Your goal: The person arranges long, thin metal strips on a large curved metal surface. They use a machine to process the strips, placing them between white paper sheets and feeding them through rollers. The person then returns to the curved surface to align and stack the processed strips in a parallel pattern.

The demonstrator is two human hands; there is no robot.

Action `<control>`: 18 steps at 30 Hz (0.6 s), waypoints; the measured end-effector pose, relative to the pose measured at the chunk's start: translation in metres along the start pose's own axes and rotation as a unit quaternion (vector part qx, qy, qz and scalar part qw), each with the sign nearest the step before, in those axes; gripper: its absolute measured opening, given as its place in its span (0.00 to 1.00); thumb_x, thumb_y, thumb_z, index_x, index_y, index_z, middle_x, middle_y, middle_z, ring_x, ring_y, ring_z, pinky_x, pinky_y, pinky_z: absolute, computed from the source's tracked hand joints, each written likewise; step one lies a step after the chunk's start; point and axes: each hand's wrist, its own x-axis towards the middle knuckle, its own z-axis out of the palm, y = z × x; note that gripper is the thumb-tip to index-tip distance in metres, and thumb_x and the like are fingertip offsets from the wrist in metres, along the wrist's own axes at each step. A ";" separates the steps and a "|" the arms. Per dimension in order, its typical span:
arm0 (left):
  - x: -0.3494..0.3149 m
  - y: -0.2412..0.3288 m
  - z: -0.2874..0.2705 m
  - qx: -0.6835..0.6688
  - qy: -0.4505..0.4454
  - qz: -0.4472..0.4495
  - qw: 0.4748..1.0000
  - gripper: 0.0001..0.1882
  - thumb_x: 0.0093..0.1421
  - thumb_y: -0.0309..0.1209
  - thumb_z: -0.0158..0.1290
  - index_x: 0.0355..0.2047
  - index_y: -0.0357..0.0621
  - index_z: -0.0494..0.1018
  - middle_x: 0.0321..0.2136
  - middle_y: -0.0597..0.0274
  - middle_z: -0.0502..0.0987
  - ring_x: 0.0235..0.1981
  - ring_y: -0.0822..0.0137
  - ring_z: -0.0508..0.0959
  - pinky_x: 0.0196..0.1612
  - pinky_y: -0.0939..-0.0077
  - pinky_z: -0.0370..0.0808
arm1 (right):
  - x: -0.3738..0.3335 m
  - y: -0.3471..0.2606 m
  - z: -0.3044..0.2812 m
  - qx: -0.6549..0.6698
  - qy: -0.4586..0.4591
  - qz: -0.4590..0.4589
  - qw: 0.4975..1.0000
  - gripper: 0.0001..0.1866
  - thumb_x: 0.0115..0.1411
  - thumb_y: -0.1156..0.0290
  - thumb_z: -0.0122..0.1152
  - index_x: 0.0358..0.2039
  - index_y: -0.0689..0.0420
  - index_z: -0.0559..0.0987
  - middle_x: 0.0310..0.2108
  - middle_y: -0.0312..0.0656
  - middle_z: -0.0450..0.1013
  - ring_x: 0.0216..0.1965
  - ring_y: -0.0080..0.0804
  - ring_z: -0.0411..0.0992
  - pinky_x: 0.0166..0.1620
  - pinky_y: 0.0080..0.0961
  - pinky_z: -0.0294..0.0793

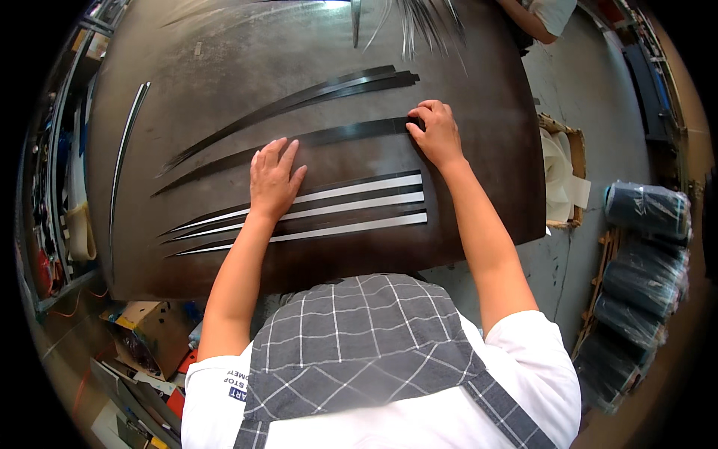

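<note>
A long black strip [344, 134] lies across the dark table, narrowing toward its left end. At its right end, my right hand [437, 135] is closed, thumb and curled fingers on the strip's end. My left hand [274, 178] rests with fingers apart, their tips at the strip's near edge around its middle. Nearer to me are several black-edged strips with white faces [351, 203], side by side and partly covered by my left hand and wrist. Beyond the black strip, a few overlapping black strips [299, 97] lie in a loose bundle.
One thin strip [127, 142] lies apart at the table's left. A fan of thin strips [419, 26] spreads at the far side of the table [493, 179]. Another person's arm [529, 21] shows at the far right. Beyond the right edge stand a carton [576, 179] and plastic-wrapped rolls [645, 284].
</note>
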 end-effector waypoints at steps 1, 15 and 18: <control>0.002 -0.003 0.000 0.001 0.005 0.001 1.000 0.27 0.59 0.40 0.59 0.59 0.50 0.71 0.59 0.58 0.67 0.62 0.54 0.64 0.66 0.51 0.59 | 0.002 -0.001 0.000 0.011 0.004 -0.008 1.000 0.11 0.53 0.68 0.69 0.37 0.53 0.82 0.45 0.39 0.73 0.50 0.42 0.70 0.53 0.38 0.72; -0.005 0.009 -0.030 -0.004 0.158 -0.050 0.986 0.24 0.59 0.34 0.58 0.56 0.48 0.74 0.57 0.58 0.71 0.63 0.57 0.66 0.66 0.46 0.55 | -0.023 -0.103 -0.110 0.483 -0.061 0.107 0.867 0.03 0.62 0.76 0.61 0.35 0.61 0.80 0.27 0.30 0.76 0.26 0.16 0.72 0.28 0.17 0.69; -0.020 -0.039 -0.035 0.070 0.205 -0.063 0.974 0.23 0.59 0.30 0.55 0.56 0.50 0.74 0.50 0.65 0.75 0.60 0.60 0.69 0.67 0.43 0.51 | -0.026 -0.088 -0.110 0.510 -0.045 0.174 0.841 0.03 0.62 0.75 0.61 0.33 0.61 0.80 0.27 0.29 0.76 0.26 0.13 0.71 0.27 0.14 0.67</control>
